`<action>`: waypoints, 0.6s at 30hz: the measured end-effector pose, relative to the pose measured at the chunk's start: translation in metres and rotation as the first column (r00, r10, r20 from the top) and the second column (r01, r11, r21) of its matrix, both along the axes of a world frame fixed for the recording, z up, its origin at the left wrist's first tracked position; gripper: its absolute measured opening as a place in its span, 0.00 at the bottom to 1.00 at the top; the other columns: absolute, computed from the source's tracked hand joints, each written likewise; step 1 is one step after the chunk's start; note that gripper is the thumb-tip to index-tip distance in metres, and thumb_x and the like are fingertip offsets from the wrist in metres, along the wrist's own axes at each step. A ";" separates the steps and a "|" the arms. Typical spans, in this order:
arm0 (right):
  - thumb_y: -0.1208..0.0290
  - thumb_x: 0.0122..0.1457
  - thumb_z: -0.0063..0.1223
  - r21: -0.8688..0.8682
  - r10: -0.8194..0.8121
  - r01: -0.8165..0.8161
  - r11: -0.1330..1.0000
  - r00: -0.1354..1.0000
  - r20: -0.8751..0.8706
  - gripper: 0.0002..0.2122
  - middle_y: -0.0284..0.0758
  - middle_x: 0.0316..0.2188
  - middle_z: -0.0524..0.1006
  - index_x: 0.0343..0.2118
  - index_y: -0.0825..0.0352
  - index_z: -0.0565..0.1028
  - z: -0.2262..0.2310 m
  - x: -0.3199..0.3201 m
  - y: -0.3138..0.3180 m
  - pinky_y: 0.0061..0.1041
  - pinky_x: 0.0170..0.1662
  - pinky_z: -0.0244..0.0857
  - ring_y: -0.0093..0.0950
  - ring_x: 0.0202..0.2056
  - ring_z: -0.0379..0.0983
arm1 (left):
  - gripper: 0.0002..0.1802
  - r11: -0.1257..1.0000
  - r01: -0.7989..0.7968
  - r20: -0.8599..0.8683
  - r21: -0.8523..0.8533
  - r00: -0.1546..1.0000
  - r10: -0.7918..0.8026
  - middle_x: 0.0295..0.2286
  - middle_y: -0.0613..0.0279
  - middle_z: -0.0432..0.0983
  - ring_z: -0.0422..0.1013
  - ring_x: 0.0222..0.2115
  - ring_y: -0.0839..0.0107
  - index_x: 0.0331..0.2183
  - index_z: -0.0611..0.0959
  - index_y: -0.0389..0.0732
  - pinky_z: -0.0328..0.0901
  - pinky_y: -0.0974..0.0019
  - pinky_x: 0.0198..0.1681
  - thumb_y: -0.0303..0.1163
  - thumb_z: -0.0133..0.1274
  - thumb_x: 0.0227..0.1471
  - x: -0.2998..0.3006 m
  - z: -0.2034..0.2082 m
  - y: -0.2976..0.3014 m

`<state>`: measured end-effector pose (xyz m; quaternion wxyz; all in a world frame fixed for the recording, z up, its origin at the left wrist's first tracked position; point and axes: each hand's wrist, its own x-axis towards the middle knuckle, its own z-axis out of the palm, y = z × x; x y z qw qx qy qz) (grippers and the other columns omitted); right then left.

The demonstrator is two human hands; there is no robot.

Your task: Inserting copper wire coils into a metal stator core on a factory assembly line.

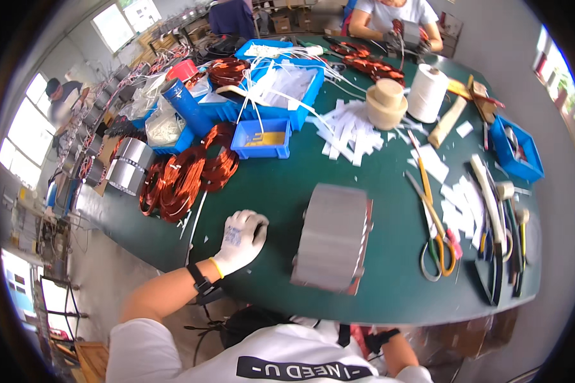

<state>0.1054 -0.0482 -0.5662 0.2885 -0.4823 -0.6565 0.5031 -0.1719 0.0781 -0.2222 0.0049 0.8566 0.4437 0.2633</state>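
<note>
My left hand [241, 240], in a white glove with a yellow cuff, rests on the green table [262, 191]. Its fingers are curled in and nothing shows in them. To its right, apart from it, lies a grey metal motor stator core [332, 239] on its side, slightly blurred, with reddish-brown edging at its ends. My right hand [362, 339] is low by my lap, below the table's near edge. A black band circles that wrist, and the fingers are too hidden to read. Coils of copper wire [179, 182] lie beyond my left hand.
Blue bins [262, 148] and a blue tube [188, 105] stand at the far left. White paper strips [348, 131], a thread cone [426, 94] and scissors [437, 236] lie to the right. Another person [396, 19] works across the table on a wound core.
</note>
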 end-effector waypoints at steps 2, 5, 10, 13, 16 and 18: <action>0.61 0.61 0.47 -0.002 -0.037 0.037 0.999 0.999 -0.035 0.15 0.34 0.35 0.79 0.46 0.61 0.77 0.016 0.022 0.004 0.34 0.42 0.68 0.33 0.38 0.74 | 0.07 1.000 -0.009 0.032 0.000 0.999 0.008 0.30 0.60 0.74 0.70 0.34 0.56 0.31 0.78 0.44 0.63 0.53 0.37 0.23 0.56 0.45 -0.004 0.004 -0.006; 0.61 0.61 0.47 0.018 -0.111 0.113 0.993 0.992 -0.055 0.15 0.35 0.35 0.79 0.46 0.61 0.77 -0.024 0.139 -0.172 0.34 0.42 0.68 0.33 0.38 0.74 | 0.06 0.999 -0.027 0.119 0.034 0.993 0.023 0.31 0.61 0.75 0.72 0.34 0.57 0.32 0.80 0.46 0.63 0.53 0.37 0.28 0.57 0.46 -0.017 -0.006 -0.006; 0.61 0.62 0.48 0.098 -0.234 0.243 0.965 0.968 -0.092 0.15 0.35 0.35 0.79 0.46 0.62 0.77 0.041 0.114 -0.105 0.33 0.41 0.69 0.33 0.37 0.74 | 0.09 0.994 0.080 0.213 -0.075 0.975 -0.063 0.31 0.62 0.77 0.73 0.35 0.58 0.32 0.81 0.47 0.65 0.52 0.39 0.32 0.59 0.44 -0.004 -0.009 0.000; 0.64 0.62 0.54 -0.134 -0.099 0.140 0.981 0.957 0.274 0.12 0.37 0.33 0.79 0.39 0.69 0.77 0.233 0.029 -0.115 0.30 0.40 0.71 0.29 0.33 0.74 | 0.10 0.994 0.042 0.231 -0.103 0.973 -0.017 0.32 0.61 0.78 0.73 0.35 0.57 0.33 0.82 0.47 0.66 0.52 0.40 0.35 0.60 0.44 -0.025 -0.012 -0.008; 0.60 0.63 0.50 -0.049 -0.012 0.058 0.997 0.754 0.657 0.13 0.40 0.34 0.79 0.38 0.66 0.78 0.258 0.012 -0.135 0.33 0.40 0.71 0.36 0.35 0.76 | 0.12 0.975 0.163 0.291 -0.151 0.950 -0.114 0.33 0.59 0.78 0.74 0.37 0.55 0.35 0.82 0.46 0.67 0.51 0.42 0.37 0.60 0.46 -0.015 -0.005 -0.011; 0.56 0.62 0.48 0.006 0.014 -0.030 1.000 0.632 0.775 0.15 0.41 0.35 0.80 0.39 0.63 0.79 0.262 0.010 -0.155 0.36 0.40 0.71 0.42 0.38 0.77 | 0.14 0.903 0.297 0.359 -0.311 0.916 -0.178 0.35 0.54 0.77 0.74 0.39 0.55 0.37 0.82 0.40 0.68 0.55 0.44 0.35 0.59 0.48 -0.017 0.007 -0.014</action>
